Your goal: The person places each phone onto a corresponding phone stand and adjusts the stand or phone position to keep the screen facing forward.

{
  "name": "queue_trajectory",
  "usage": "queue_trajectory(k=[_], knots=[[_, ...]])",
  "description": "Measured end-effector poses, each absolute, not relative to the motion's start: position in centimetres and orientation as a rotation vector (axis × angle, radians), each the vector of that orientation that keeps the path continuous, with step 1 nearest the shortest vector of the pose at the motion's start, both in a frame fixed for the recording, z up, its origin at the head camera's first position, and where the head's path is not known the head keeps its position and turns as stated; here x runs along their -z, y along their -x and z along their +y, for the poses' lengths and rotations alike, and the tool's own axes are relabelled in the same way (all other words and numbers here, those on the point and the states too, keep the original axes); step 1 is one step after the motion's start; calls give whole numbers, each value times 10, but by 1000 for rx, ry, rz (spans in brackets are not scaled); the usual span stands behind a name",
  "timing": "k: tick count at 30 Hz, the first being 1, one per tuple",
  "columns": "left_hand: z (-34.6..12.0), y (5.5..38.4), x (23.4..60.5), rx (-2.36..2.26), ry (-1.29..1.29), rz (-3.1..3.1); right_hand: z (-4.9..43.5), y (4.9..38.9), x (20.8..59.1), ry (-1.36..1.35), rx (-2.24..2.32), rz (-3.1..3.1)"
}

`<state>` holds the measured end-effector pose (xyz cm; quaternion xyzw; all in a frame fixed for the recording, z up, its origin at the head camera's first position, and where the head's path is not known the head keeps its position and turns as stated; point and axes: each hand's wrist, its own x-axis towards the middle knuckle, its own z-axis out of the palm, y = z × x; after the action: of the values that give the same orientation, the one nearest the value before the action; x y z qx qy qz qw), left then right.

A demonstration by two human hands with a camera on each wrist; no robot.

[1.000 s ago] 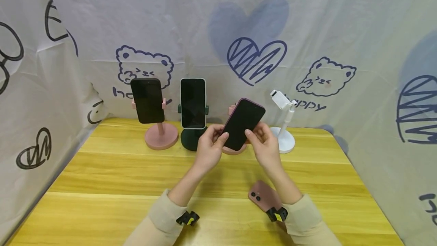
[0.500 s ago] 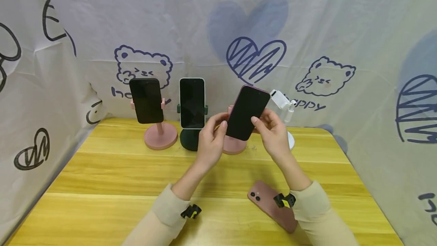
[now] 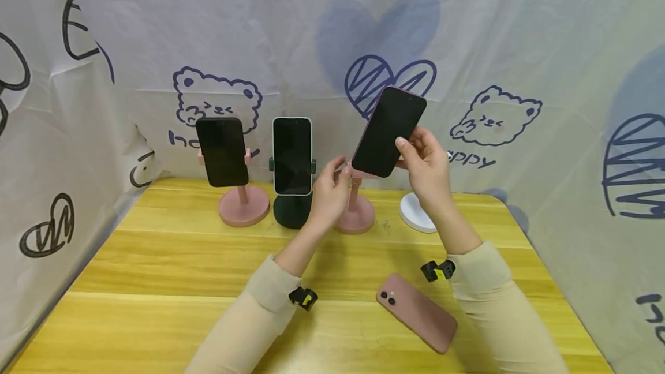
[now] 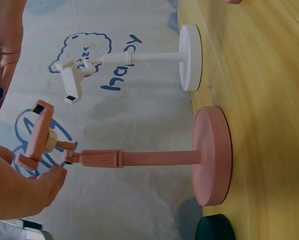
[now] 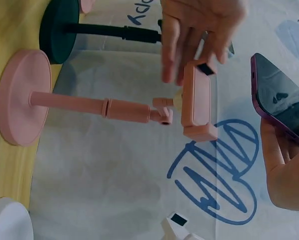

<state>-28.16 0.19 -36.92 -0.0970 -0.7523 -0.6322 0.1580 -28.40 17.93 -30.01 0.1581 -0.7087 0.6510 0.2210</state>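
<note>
My right hand (image 3: 428, 169) grips a smartphone (image 3: 389, 131) with a dark screen and purple edge, thumb on its front. The phone is raised and tilted, overlapping the top of a pink phone stand (image 3: 358, 215) in the head view. In the right wrist view it is apart from the stand's clamp (image 5: 200, 102), which has nothing in it. My left hand (image 3: 331, 194) is at the left end of that clamp. Its fingers (image 5: 170, 55) are extended and slightly blurred behind the clamp; the thumb side lies close to the clamp in the left wrist view.
To the left, a black phone (image 3: 223, 152) sits in another pink stand (image 3: 244, 208), and a white-edged phone (image 3: 292, 156) in a dark green stand (image 3: 291, 212). A white stand (image 4: 189, 57) is on the right. A pink phone (image 3: 418, 313) lies camera-side up near the front.
My left hand has let go of the smartphone and shifted up to the pink stand's clamp. The right hand has lifted the smartphone up and to the right.
</note>
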Motion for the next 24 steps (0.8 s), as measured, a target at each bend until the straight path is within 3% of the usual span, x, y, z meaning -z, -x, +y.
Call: queue_trajectory(k=[12, 24], knots=[[6, 291, 371, 1776, 350, -2123, 175, 320, 292, -390, -1868, -2052], [0, 289, 366, 1569, 370, -2212, 174, 331, 301, -358, -1893, -2143]])
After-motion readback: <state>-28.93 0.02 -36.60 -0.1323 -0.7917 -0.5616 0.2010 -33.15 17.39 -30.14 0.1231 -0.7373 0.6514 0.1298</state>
